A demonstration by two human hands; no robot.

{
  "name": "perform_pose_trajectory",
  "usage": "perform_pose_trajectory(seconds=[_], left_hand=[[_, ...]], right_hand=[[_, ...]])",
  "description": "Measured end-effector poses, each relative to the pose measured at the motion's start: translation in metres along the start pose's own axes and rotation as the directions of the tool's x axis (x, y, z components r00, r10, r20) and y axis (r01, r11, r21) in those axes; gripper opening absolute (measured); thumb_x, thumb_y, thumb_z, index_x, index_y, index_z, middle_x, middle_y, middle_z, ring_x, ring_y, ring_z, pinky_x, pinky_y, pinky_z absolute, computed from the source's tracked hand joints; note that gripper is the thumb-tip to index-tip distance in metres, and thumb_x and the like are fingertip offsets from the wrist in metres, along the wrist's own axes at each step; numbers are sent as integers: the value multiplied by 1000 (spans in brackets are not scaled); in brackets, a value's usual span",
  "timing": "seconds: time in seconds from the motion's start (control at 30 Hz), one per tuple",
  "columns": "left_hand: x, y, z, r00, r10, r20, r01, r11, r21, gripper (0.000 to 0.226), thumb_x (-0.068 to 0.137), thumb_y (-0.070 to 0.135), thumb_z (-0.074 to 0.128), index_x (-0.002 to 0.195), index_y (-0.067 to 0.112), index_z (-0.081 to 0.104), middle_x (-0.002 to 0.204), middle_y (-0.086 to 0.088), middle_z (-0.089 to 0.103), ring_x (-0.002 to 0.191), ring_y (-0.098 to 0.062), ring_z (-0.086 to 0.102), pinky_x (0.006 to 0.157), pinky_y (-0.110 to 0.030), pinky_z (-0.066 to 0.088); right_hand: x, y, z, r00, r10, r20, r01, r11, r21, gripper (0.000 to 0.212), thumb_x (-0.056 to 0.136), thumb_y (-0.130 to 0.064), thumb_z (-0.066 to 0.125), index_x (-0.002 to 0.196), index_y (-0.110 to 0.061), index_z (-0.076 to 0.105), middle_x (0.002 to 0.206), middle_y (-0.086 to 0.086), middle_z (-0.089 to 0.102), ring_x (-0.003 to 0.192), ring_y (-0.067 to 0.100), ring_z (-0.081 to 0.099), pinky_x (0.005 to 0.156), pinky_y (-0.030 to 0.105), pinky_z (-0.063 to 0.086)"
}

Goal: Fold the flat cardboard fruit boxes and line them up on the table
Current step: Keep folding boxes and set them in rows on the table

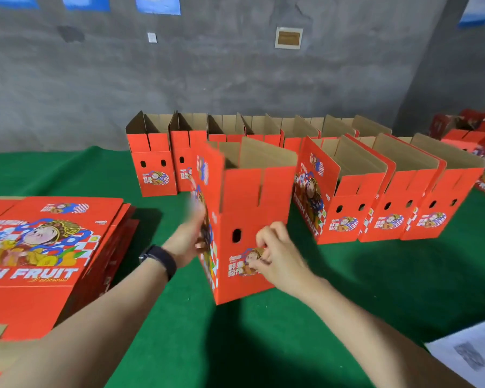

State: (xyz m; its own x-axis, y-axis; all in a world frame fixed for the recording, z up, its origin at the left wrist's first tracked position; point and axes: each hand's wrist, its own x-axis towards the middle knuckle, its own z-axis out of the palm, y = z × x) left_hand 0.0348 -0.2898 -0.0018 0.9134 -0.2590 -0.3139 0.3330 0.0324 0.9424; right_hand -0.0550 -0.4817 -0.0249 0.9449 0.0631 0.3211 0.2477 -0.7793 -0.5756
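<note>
A red folded fruit box stands upright and open-topped on the green table, in the middle of the view. My left hand, blurred, presses flat against its left printed side. My right hand grips its near end panel by the lower hand hole. A pile of flat red boxes lies at the left. Three folded boxes stand in a row just right of the held box. A longer row of folded boxes stands behind, along the wall.
A grey wall runs behind the table. More red boxes are stacked at the far right. A sheet of printed white paper lies at the table's near right corner. I wear a dark watch on the left wrist.
</note>
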Motion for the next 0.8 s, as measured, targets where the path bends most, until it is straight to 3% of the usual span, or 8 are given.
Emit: perform_pose_trajectory(seconds=[0.13,0.2,0.37,0.47,0.53,0.6,0.67,0.8], left_hand=[[0,1,9,993,-33,115,36,999,-23,74,88,73,17,128,24,56,136,0,53,123,-28,48,102,-50,38],[-2,2,4,989,-42,141,41,999,9,81,84,76,23,140,21,45,146,-1,43,131,-31,42,106,-57,35],[-15,14,13,992,27,126,-45,989,142,92,65,71,51,142,22,40,146,-2,41,131,-30,40,103,-58,38],[-15,23,23,994,89,69,-104,963,248,81,80,54,61,147,20,31,142,-4,46,128,-28,45,93,-48,47],[-10,25,27,990,136,34,-138,908,396,61,92,37,58,145,18,33,131,-7,55,115,-26,55,80,-41,52],[-8,26,32,985,175,2,-155,866,476,44,97,23,50,139,15,42,120,-10,59,104,-29,61,72,-43,57],[-9,28,37,977,210,-31,-167,851,498,37,95,12,44,132,9,49,112,-12,59,96,-34,64,71,-48,59],[-4,23,47,959,283,7,-243,810,534,38,94,4,32,129,8,49,121,-16,57,87,-36,64,70,-48,59]], right_hand=[[-18,17,37,995,25,98,-18,997,-72,37,83,-13,68,97,-23,35,108,-3,24,84,19,50,82,32,44],[-29,28,50,984,72,163,-55,993,-108,36,85,-14,67,103,-21,37,111,-6,20,85,15,48,87,30,43],[-37,37,60,967,142,212,-107,980,-170,35,89,-21,63,112,-27,37,128,-3,19,95,22,59,88,29,43],[-42,36,67,963,175,205,-133,971,-201,50,91,-17,56,128,-40,32,146,4,8,108,31,57,92,33,44],[-50,31,78,949,222,222,-168,957,-238,74,93,-12,50,137,-59,15,155,8,-14,125,39,47,98,38,45],[-53,24,88,949,238,205,-182,949,-258,87,92,-6,47,135,-67,3,153,11,-27,135,41,35,100,39,44],[-49,20,94,946,269,180,-212,935,-284,93,90,-3,47,134,-68,-2,152,15,-27,136,42,31,104,39,42],[-33,26,92,925,342,167,-269,897,-350,86,89,-4,50,141,-58,7,150,23,-11,135,44,26,111,41,35]])
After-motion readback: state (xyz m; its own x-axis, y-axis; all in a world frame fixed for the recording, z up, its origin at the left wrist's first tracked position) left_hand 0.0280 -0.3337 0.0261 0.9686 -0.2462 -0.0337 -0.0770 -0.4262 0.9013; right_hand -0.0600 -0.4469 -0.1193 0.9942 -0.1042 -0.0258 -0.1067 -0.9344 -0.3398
